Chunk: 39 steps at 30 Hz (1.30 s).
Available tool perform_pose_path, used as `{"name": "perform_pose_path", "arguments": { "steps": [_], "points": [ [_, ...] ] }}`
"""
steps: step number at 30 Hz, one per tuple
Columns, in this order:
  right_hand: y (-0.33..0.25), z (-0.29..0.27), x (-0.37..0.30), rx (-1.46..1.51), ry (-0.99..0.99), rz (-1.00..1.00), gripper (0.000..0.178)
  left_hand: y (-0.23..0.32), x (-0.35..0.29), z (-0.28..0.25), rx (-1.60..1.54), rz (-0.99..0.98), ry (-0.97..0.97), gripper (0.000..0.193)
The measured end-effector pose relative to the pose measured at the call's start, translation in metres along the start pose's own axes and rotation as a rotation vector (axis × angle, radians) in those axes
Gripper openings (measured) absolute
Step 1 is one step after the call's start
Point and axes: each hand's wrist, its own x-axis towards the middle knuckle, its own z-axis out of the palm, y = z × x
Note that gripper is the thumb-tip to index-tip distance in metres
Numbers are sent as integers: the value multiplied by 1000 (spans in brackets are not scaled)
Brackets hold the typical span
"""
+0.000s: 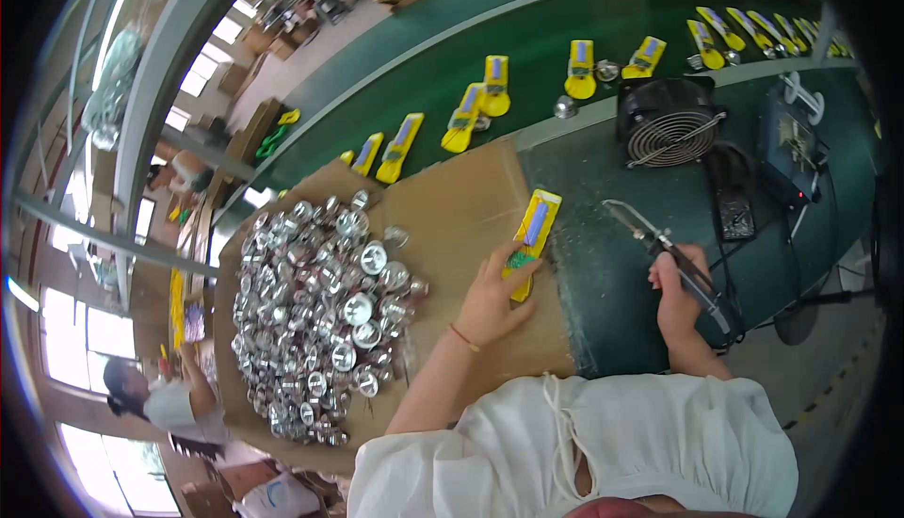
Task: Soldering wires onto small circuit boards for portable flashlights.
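Yellow case [533,247] lies by the right edge of the cardboard [457,198], purple block [538,222] at its far end, green circuit board [519,261] toward the near end. Left hand [496,294]: fingers partly spread, touching the board end; whether they pinch or only press, cannot tell. Right hand [680,297]: fingers curled round what looks like a soldering iron [665,243], tip pointing far left, apart from the case. Judgement: keep the case flat and still, left fingertips well back from the hot tip, and bring the tip in low from the right. The cardboard edge could catch or rock the case. Bare green bench [607,320] gives room between the hands; fan [670,127] limits the far side, heaped metal cups [315,320] the left.
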Motion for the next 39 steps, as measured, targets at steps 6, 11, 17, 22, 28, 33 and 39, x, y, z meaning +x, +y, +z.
{"name": "perform_pose_path", "arguments": {
  "steps": [6, 11, 17, 22, 28, 33, 39],
  "points": [
    [7, -8, 5, 59, 54, 24, 15, 41, 75, 31, -67, -79, 2, 51],
    [5, -8, 4, 19, 22, 98, 14, -46, 161, 7, 122, -82, 389, 35],
    [4, -6, 1, 43, -33, 130, 17, -119, 266, 0, 624, -422, 204, 37],
    [7, -4, 7, -117, 3, 108, 18, -147, 280, 7, 703, -478, 93, 16],
    [-7, 4, 2, -86, -46, 135, 16, -140, 269, 1, 775, -464, 102, 16],
    [0, 8, -6, -159, -49, 37, 17, -132, 242, -3, 667, -500, 182, 13],
    [7, 3, -4, -133, -42, 130, 14, -80, 118, -20, 299, -380, 266, 13]
  ]
}}
